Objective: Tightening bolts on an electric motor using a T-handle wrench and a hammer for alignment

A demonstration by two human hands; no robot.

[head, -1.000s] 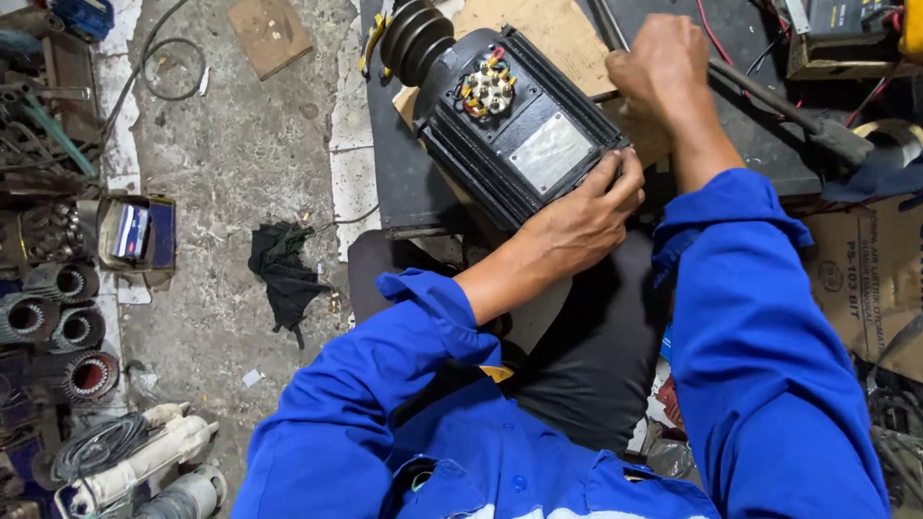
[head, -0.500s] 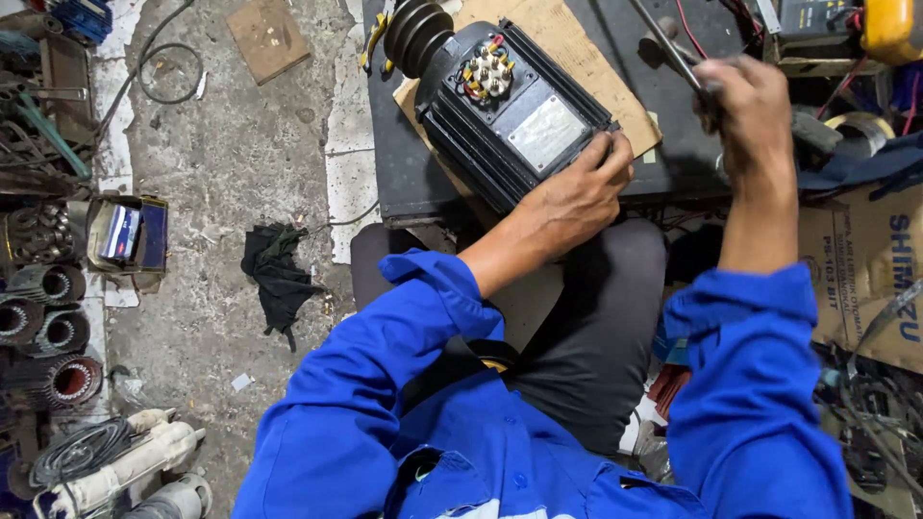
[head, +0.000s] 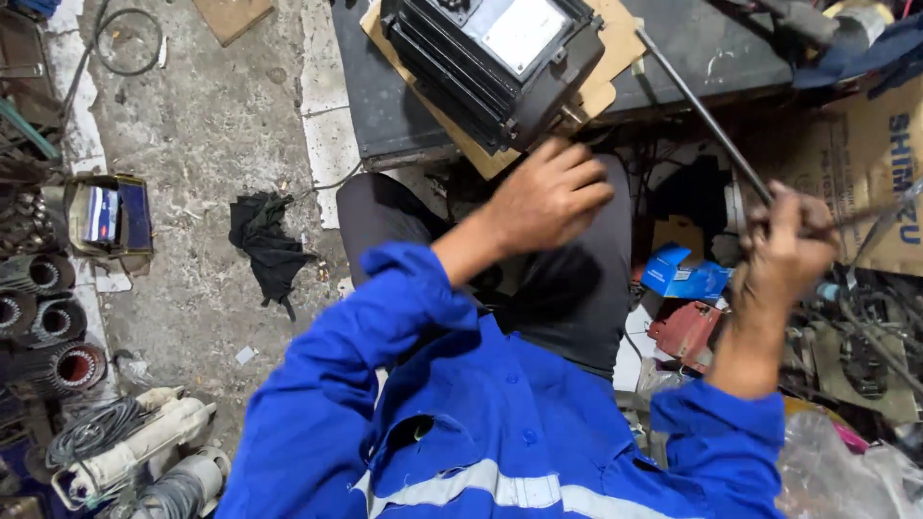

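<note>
A black finned electric motor [head: 500, 58] lies on a piece of cardboard [head: 615, 48] on a dark low table [head: 385, 106]. My left hand [head: 550, 192] hangs just below the motor's near end, fingers loosely curled, holding nothing. My right hand [head: 784, 255] is off the table to the right, closed around a long thin metal rod [head: 702, 115] that slants up toward the table's edge. Both sleeves are blue.
A black rag [head: 269, 245] lies on the concrete floor. Motor stators [head: 48, 317] and an open tin [head: 106, 216] sit at the left; white tools [head: 135, 447] lie at bottom left. Cardboard box [head: 880, 144], blue carton [head: 683, 274] and scrap parts crowd the right.
My right hand has drawn the rod down off the table to the right. My left hand has come off the motor toward me. The view has tilted downward.
</note>
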